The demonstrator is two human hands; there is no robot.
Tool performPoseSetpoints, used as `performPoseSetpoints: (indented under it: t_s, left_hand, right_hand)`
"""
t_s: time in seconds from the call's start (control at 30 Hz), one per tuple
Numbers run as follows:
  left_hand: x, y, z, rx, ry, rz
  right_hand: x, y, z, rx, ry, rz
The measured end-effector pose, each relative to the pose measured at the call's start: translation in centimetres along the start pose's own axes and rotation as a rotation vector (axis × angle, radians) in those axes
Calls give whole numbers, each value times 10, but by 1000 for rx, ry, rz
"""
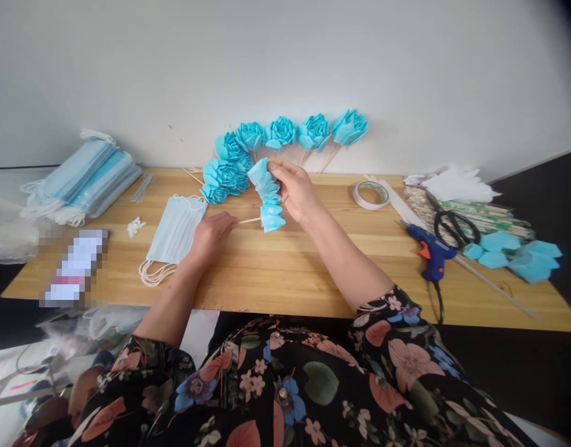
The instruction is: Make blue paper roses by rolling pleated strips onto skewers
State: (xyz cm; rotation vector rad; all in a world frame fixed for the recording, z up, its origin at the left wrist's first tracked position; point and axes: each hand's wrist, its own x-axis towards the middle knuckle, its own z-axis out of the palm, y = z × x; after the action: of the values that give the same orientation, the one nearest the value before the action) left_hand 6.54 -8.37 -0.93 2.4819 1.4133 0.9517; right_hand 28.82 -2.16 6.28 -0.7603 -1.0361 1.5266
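Note:
My left hand (214, 234) is closed around a thin wooden stick (248, 221), which points right over the table. At the stick's far tip hangs a gathered strip of light blue fabric (270, 197), folded into petal-like pleats with small whitish spots. My right hand (294, 188) pinches the upper end of this strip between thumb and fingers. Whether the stick is fixed to the strip or only touches it, I cannot tell. Just left of my left hand lies a flat stack of pale blue face masks (176, 230). Behind my hands, several blue fabric flowers (282, 132) on sticks lean by the wall.
A blue glue gun (432, 251) with its cord lies right, near blue fabric petals (497, 242), scissors (457, 226) and a bundle of wrapped sticks (494, 217). A tape roll (370, 195) sits behind. On the left are piled masks (87, 177) and a blurred phone (75, 267).

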Motion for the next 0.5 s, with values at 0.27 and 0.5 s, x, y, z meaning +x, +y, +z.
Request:
performPoseSetpoints:
  t_s: [0.27, 0.5]
  left_hand:
    - [0, 3, -3, -12, -1, -19]
    - [-1, 4, -3, 24, -17, -13]
  right_hand:
    - [-2, -1, 2, 0, -26, -7]
    - [-3, -2, 4, 4, -24, 2]
